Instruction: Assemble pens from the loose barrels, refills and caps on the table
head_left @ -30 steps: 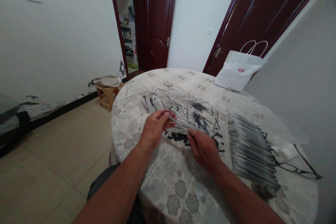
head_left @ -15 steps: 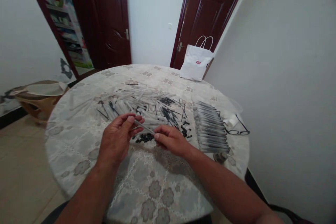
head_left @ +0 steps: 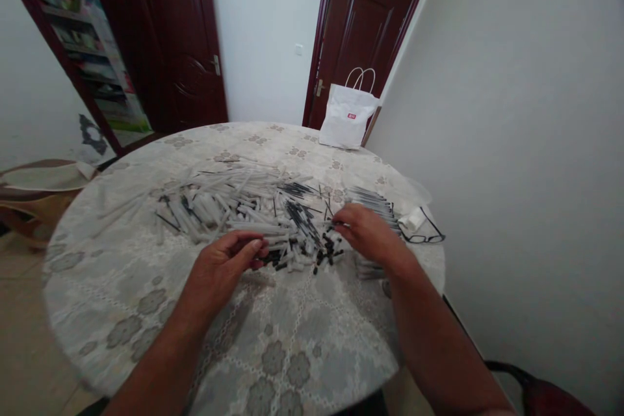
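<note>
My left hand [head_left: 231, 263] is over the near edge of the pile, thumb pressed to its fingers; what it holds, if anything, I cannot make out. Farther right, my right hand [head_left: 368, 234] reaches down with fingertips pinched beside the small black caps [head_left: 327, 248]; anything between them is hidden. Translucent pen barrels [head_left: 205, 201] lie heaped in front of both hands. Thin black refills [head_left: 301, 218] are bunched between the barrels and my right hand. Partly behind that hand is a neat row of pens [head_left: 373, 200].
The round table [head_left: 160, 312] wears a patterned cloth. A white paper bag [head_left: 348, 117] stands at its far edge. Black-framed glasses [head_left: 424, 238] and a white crumpled item [head_left: 411, 220] lie on the right. A chair [head_left: 43, 201] is at the left, a wall [head_left: 526, 143] at the right.
My hands have moved apart from the slender pen barrel held between them. The right hand has gone right and forward to the caps; the left stays near its place. The view has shifted slightly.
</note>
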A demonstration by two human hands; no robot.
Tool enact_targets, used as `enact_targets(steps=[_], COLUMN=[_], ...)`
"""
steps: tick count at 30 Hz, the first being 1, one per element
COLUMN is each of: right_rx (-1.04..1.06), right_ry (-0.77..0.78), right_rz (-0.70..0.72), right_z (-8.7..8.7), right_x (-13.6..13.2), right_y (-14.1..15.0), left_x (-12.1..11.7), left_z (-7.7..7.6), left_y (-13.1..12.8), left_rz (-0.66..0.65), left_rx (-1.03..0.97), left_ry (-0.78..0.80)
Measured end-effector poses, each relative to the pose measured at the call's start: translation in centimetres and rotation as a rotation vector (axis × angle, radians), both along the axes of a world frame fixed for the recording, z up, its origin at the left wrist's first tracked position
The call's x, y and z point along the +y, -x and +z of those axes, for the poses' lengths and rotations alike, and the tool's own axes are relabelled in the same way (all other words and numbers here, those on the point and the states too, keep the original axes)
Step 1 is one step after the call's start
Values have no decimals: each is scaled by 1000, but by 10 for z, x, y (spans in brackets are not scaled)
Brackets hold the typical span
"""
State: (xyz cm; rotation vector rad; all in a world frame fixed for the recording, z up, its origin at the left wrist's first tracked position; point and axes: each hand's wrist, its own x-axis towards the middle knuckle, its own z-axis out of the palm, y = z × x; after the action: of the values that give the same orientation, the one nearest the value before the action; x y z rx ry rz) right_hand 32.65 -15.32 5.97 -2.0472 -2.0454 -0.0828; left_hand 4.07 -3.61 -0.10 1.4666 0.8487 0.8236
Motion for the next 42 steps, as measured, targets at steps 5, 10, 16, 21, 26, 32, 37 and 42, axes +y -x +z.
enact_targets(steps=[5,10,16,21,26,32,37,42], right_rx=[-149,-202,-195,-144,-54,-104,-115,-158], right_ry=[136,198,164,68,200,284,254,212], right_rz=[-290,-365,-417,-257,34,77,-28,-306], right_z=[-12,-31,-31,-21,-12,-24,-34,-32], right_x=[-20,-30,-32,-22,10,43,42,39], right_y=[-73,-102,-95,-48,24,70,53,19], left_x=[5,7,14,15,18,22,13,7], left_z=[10,16,11,16,14,-1,-3,-7], left_y=[12,16,19,24,25,31,39,39], left_rz=[107,153,188,263,277,116,-238,-315], left_rx=[29,35,39,-16,16,486,747,919], left_ry=[-50,-64,-73,-74,-87,-477,-688,-684])
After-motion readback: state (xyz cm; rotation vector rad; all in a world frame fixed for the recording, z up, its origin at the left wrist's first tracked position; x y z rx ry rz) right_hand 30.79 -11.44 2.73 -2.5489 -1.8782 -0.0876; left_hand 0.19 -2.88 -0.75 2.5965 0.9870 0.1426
